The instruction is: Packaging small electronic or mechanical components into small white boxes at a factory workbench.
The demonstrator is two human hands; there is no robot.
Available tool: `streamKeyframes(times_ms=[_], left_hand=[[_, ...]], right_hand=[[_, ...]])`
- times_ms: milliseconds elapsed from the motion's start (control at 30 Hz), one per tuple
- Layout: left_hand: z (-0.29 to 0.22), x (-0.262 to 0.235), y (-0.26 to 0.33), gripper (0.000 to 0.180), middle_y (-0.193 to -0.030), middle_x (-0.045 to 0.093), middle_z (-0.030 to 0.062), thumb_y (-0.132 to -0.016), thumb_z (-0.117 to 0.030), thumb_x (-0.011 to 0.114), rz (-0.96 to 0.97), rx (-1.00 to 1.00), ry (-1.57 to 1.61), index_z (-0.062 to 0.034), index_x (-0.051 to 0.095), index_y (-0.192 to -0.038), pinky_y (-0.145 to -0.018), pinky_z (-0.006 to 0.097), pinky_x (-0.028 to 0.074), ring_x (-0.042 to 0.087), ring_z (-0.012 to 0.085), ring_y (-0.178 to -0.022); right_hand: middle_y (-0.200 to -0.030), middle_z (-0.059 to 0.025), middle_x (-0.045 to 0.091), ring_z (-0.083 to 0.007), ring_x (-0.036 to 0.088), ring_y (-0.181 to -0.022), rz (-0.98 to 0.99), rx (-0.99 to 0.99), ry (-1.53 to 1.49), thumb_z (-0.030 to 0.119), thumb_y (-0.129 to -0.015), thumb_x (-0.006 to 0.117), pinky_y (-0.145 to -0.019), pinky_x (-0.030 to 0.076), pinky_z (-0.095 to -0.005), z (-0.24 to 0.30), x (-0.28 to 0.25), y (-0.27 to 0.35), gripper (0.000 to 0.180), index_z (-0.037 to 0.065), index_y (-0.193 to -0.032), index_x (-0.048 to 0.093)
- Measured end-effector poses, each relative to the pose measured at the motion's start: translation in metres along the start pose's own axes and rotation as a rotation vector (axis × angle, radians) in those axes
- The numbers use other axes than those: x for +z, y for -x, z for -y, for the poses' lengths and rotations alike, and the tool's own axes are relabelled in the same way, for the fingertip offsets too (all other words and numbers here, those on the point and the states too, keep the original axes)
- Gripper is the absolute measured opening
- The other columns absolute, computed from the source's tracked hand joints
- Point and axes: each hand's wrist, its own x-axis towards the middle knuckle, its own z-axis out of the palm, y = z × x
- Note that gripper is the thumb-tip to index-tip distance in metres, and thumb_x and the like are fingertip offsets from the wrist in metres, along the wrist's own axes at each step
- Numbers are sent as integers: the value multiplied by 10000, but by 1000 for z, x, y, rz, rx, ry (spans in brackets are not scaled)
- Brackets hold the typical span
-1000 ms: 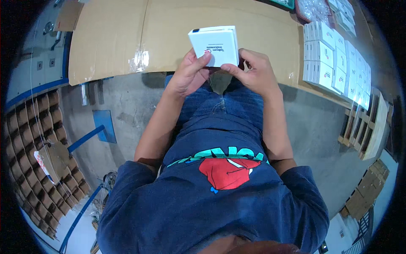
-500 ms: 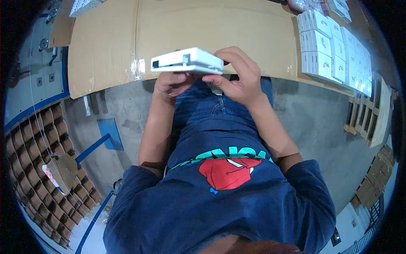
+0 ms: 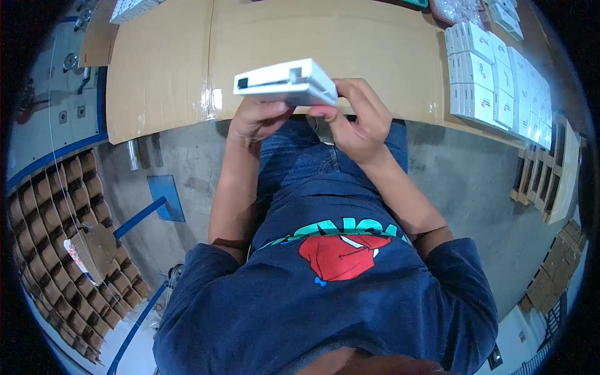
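Note:
A small white box (image 3: 284, 92) is held up in front of my body, over the near edge of the cardboard-covered table. Its near side shows a dark slot and a grey gap between the panels. My left hand (image 3: 257, 119) grips it from below at the left, with the thumb along the lower edge. At the right end my right hand (image 3: 361, 122) pinches the box, index finger above and thumb below. The far side of the box and the other left fingers are hidden.
Brown cardboard (image 3: 325, 37) covers the tabletop. Similar white boxes (image 3: 500, 84) stand stacked at the right, near a tray of clear plastic bags (image 3: 459, 11). More white boxes (image 3: 132, 9) sit at the far left. A wooden pallet (image 3: 547, 169) and a cardboard divider grid (image 3: 56, 237) flank me.
The box has shifted slightly right and up in the view and tilted, so its right end shows more. Both hands keep hold of it.

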Motion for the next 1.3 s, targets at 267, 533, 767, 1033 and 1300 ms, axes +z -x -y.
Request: streamKeyframes(times_ms=[267,533,767,1033,1300], left_hand=[[17,21,-20,318,-1199,661,90,-928,-26,674,-206,132,-191,-18,606,-1239,-1035,359,476,612,192,-1141],[35,34,-30,327,-1189,673,99,-926,-16,687,-328,237,-235,3,603,-1242,-1003,335,502,631,173,-1113],[39,36,-30,342,-1148,689,96,-912,-19,711,-419,232,-367,23,608,-1235,-949,307,527,652,150,-1045],[42,39,-31,369,-1147,683,94,-905,-33,727,-445,233,-376,27,600,-1246,-948,304,525,649,150,-1051],[41,32,-32,363,-1162,675,80,-966,-109,659,-547,164,-317,-2,552,-1296,-953,297,513,638,146,-1074]], right_hand=[[-1009,-123,711,-178,688,-945,-33,465,-216,172,-901,756,-814,561,-287,-18,5,6,340,-34,-1161,684],[-1163,-118,702,-143,639,-1057,-125,588,-292,175,-983,665,-927,511,-276,-14,7,3,407,-36,-1326,605],[-1097,-85,709,-121,630,-998,-179,691,-377,202,-1000,649,-901,507,-262,-19,9,9,367,-49,-1267,646],[-1100,-84,694,-134,638,-996,-209,819,-532,216,-1006,635,-883,533,-283,-25,10,12,376,-59,-1262,638],[-1144,-88,676,-137,633,-1043,-69,947,-625,207,-1005,631,-890,524,-302,-38,4,5,380,-43,-1290,607]])
